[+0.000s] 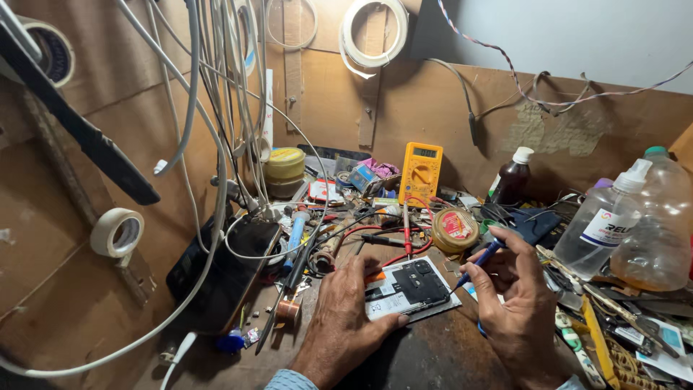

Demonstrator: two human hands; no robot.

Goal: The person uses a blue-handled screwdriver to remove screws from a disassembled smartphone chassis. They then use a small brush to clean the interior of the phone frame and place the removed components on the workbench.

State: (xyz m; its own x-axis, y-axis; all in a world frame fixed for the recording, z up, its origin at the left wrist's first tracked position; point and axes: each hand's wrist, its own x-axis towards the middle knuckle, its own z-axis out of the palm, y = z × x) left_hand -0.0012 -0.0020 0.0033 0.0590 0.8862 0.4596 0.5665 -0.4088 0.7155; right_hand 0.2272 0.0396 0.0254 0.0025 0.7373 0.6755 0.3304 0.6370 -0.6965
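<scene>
An opened phone (408, 289) with its back off lies on the dark bench top, its black and white insides showing. My left hand (345, 318) rests on the phone's left side, fingers spread flat and pressing it down. My right hand (514, 303) holds a thin blue-handled tool (478, 263) like a pen, with the tip pointing down at the phone's right edge. A small orange piece (375, 276) pokes out just past my left fingertips.
A yellow multimeter (421, 172) stands at the back with red and black leads running forward. A round tin (455, 230), a dark bottle (512, 180), a clear spray bottle (603, 224) and a large plastic bottle (660, 224) crowd the right. White cables (216, 108) hang at left above a black device (224, 274).
</scene>
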